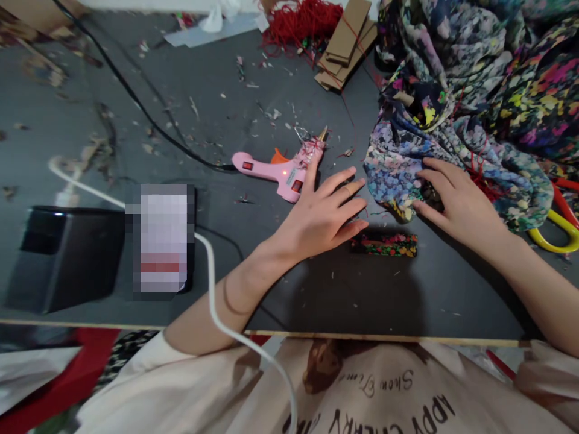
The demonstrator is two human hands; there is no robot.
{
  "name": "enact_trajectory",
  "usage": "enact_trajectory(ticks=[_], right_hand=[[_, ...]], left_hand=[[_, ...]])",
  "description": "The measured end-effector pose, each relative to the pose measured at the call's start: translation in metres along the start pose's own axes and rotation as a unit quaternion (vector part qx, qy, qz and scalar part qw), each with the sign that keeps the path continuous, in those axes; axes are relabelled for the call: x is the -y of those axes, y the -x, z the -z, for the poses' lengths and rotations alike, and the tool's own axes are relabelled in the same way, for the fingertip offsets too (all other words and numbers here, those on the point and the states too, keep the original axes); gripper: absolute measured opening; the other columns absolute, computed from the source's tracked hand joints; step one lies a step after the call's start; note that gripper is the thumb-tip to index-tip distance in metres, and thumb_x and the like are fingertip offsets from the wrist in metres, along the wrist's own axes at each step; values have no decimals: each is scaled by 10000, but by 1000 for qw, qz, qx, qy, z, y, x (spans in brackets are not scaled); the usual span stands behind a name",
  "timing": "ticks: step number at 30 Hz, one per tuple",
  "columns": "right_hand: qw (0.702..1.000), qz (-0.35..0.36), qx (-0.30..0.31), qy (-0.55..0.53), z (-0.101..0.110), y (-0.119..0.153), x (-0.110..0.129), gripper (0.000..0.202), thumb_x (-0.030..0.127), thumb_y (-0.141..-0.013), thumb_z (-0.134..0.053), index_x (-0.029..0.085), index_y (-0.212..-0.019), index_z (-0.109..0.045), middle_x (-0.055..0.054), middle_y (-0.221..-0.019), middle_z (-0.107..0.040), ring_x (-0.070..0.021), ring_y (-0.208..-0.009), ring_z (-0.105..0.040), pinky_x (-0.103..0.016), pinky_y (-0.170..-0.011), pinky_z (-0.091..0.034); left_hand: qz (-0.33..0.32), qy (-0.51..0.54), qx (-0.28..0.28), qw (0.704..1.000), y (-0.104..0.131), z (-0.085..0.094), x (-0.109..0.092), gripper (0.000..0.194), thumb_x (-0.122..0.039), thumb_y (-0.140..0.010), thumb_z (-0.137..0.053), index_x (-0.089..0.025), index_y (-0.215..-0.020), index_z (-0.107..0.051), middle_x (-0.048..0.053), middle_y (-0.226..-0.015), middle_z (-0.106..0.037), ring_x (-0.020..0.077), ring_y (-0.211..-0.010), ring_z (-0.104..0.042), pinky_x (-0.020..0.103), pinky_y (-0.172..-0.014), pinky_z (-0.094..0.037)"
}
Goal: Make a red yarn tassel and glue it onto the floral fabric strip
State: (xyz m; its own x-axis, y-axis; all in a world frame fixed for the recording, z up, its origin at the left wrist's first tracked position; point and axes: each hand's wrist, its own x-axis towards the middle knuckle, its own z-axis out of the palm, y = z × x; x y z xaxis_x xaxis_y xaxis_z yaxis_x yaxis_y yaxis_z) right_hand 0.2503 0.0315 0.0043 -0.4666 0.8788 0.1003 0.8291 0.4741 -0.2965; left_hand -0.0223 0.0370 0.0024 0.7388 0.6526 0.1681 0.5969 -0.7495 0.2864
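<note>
My left hand [325,208] is spread palm down over the grey table, its fingers apart and holding nothing. One of its fingers lies by the pink glue gun [271,170], near the metal nozzle. My right hand [459,196] rests with bent fingers at the edge of the floral fabric [398,172]; whether its fingertips pinch the cloth is hard to make out. Between and just below the hands lies a small flower-patterned strip [391,245]. Red thread [484,181] lies on the fabric beside my right hand.
Yellow-and-red-handled scissors [558,232] lie at the right. Cardboard strips [348,33] and a red thread heap [301,24] are at the back. A phone [163,241], a dark box [75,256] and a white cable [211,283] occupy the left.
</note>
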Motion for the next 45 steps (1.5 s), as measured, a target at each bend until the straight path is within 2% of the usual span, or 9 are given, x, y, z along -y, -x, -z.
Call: enact_trajectory(ticks=[5, 8, 14, 18, 21, 24, 39, 42, 45], right_hand=[[997, 62, -39, -15, -2, -8, 10, 308, 236, -938, -470, 138, -1194, -610, -173, -1350, -595, -310, -1310, -525, -505, -1091, -445], [994, 104, 4, -35, -6, -11, 11, 361, 237, -953, -450, 115, -1268, -576, -166, -1426, -538, -288, -1384, -452, -472, -1132, -418], [991, 87, 88, -44, -6, -1, 4, 489, 318, -974, -411, 154, -1434, -432, -142, -1548, -386, -298, -1467, -309, -528, -1178, -324], [995, 78, 40, -55, 1, 15, 15, 407, 282, -967, -426, 138, -1337, -513, -169, -1473, -481, -297, -1394, -430, -500, -1126, -390], [998, 65, -20, -9, 6, 30, 31, 289, 357, -907, -552, 144, -1091, -620, -173, -1164, -665, -313, -1088, -628, -470, -927, -505], [998, 41, 9, 41, 7, 43, 41, 336, 441, -853, -615, 157, -1033, -606, -150, -1010, -670, -316, -918, -630, -457, -789, -505], [992, 70, 43, -99, 9, 53, 39, 216, 301, -876, -609, 169, -1040, -560, -106, -951, -677, -229, -860, -656, -358, -745, -554], [969, -13, 66, -236, 9, 53, 39, 208, 245, -867, -599, 193, -1066, -568, -56, -886, -664, -154, -712, -636, -294, -665, -554], [886, -148, 77, -433, 8, 50, 39, 262, 258, -799, -670, 204, -1038, -576, 9, -759, -611, -101, -602, -583, -233, -578, -525]], left_hand=[[4, -16, -23, 1000, 0, -2, -4, 335, -322, -988, -401, -159, -1195, -608, 142, -1360, -585, 342, -1343, -475, 757, -1129, -180], [-44, -24, 0, 999, -1, 0, -8, 340, -304, -988, -420, -226, -1285, -564, 93, -1366, -588, 326, -1326, -498, 774, -1122, -171], [-65, -52, -3, 996, 0, 4, -4, 306, -337, -986, -430, -226, -1189, -630, 58, -1309, -637, 298, -1327, -503, 729, -1182, -102], [-84, -64, -20, 994, 3, 5, 3, 305, -351, -988, -419, -224, -1134, -655, 41, -1262, -669, 293, -1314, -519, 686, -1194, -184], [-71, -51, -23, 996, 5, 5, 3, 305, -324, -974, -438, -212, -1173, -641, 68, -1291, -648, 298, -1304, -529, 671, -1172, -255], [-49, -26, -15, 998, 5, 6, 1, 297, -309, -956, -463, -256, -1190, -638, 53, -1303, -641, 286, -1301, -534, 660, -1169, -269], [25, -6, -26, 999, 2, 3, 1, 287, -335, -983, -446, -240, -1088, -696, 70, -1219, -688, 314, -1276, -557, 761, -1152, -143], [12, -21, -33, 999, 2, 2, 1, 246, -329, -968, -495, -251, -1101, -687, 65, -1211, -694, 309, -1261, -571, 756, -1151, -170], [-8, -23, -19, 1000, 2, 3, 1, 199, -309, -943, -539, -278, -1060, -696, 49, -1207, -696, 301, -1274, -561, 725, -1165, -200]])
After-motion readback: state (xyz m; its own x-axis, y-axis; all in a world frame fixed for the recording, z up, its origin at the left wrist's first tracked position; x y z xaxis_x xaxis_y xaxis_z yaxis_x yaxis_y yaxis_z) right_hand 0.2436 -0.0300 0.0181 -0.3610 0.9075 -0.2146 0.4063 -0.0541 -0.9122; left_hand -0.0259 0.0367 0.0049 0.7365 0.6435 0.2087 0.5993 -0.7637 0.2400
